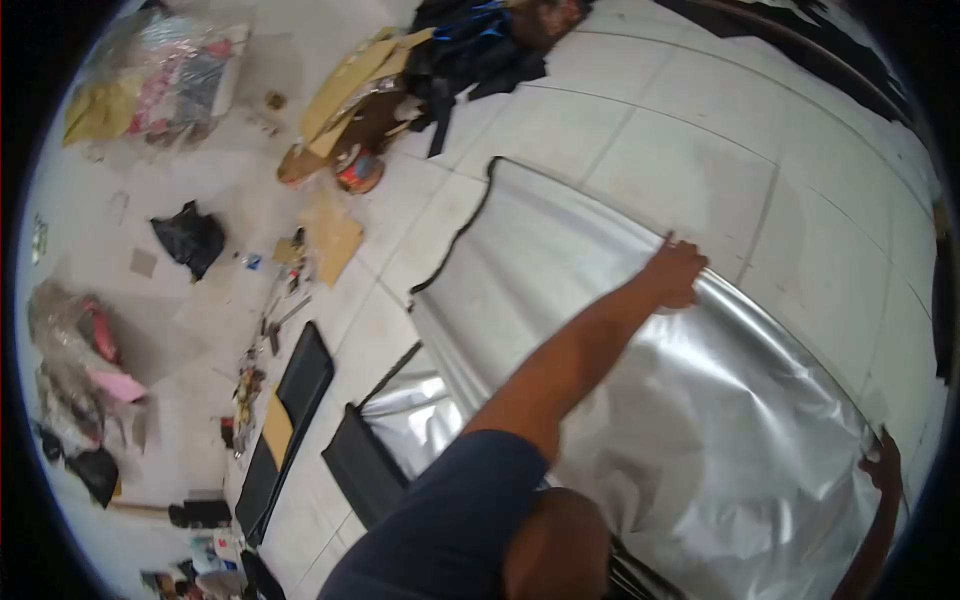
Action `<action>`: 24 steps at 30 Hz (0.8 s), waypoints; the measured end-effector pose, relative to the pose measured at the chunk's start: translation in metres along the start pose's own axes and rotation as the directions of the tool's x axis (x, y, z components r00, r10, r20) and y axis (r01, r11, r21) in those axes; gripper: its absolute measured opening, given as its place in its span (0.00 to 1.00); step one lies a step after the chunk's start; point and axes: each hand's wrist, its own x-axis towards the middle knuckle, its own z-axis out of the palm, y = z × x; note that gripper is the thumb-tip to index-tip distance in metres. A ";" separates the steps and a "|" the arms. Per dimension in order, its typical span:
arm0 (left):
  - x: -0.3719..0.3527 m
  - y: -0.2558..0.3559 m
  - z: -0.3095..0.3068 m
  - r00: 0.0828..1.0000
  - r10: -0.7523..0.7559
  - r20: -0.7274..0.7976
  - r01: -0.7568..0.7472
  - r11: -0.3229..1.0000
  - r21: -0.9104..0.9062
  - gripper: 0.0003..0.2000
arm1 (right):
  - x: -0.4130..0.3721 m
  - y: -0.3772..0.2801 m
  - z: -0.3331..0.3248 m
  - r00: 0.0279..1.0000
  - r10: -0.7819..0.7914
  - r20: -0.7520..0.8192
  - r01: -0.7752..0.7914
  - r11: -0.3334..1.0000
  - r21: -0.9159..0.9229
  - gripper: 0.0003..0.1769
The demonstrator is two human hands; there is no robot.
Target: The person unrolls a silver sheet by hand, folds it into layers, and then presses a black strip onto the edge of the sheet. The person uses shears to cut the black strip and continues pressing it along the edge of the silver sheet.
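Observation:
A large silver, foil-like sheet point(740, 420) with a black-edged end lies spread over the floor in front of me. My left hand point(678, 272) reaches across it and is closed on its far edge, near the middle. Farther right, my right hand point(884, 462) pinches the same edge near the sheet's corner. The edge runs nearly straight between the two hands. Wrinkles and bright reflections cover the sheet's right part. My bent knee point(560, 545) is at its near side. A black panel point(365, 465) with a silver piece lies by its left side.
A long black folded piece point(290, 425) lies on the tiles at left, beside scattered tools point(270, 330). Farther off are a red tin point(358, 170), cardboard point(350, 90), dark cloth point(460, 60), a black bag point(190, 238) and plastic-wrapped bundles point(180, 85).

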 end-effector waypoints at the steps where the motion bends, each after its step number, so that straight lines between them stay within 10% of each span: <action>1: -0.004 -0.005 0.001 0.991 0.080 -0.104 -0.079 0.997 0.007 0.23 | 0.000 0.028 0.017 1.000 -0.016 0.004 0.017 0.995 -0.101 0.40; 3: 0.002 -0.024 -0.003 0.964 0.168 -0.207 -0.181 0.982 -0.047 0.06 | -0.012 0.070 0.046 0.957 -0.100 -0.271 0.055 0.984 -0.169 0.28; 5: -0.010 -0.020 -0.022 0.968 0.187 -0.166 -0.186 0.982 0.021 0.10 | -0.039 0.013 0.017 0.941 0.165 -0.296 -0.191 0.980 -0.061 0.18; 7: -0.034 -0.005 -0.029 0.950 0.098 -0.297 -0.136 0.985 -0.108 0.11 | -0.068 -0.023 0.013 0.883 -0.090 -0.460 0.050 0.994 -0.099 0.10; 8: -0.051 0.004 -0.027 0.941 0.089 -0.328 -0.126 0.987 -0.095 0.12 | -0.092 -0.051 0.004 0.945 0.083 -0.316 -0.097 0.995 -0.031 0.08; 13: -0.204 0.036 -0.006 0.995 0.056 -0.085 -0.065 0.991 -0.117 0.12 | -0.223 -0.060 0.109 0.942 -0.048 -0.331 0.051 0.999 0.000 0.15; 20: -0.380 0.046 0.052 0.836 0.071 0.544 0.209 0.875 -0.436 0.12 | -0.362 -0.100 0.177 0.968 -0.030 0.249 -0.021 0.980 0.197 0.14; 24: -0.259 0.021 0.045 0.693 0.236 0.681 0.127 0.890 -0.437 0.13 | -0.328 -0.046 0.170 0.756 -0.152 0.636 -0.144 0.910 0.388 0.15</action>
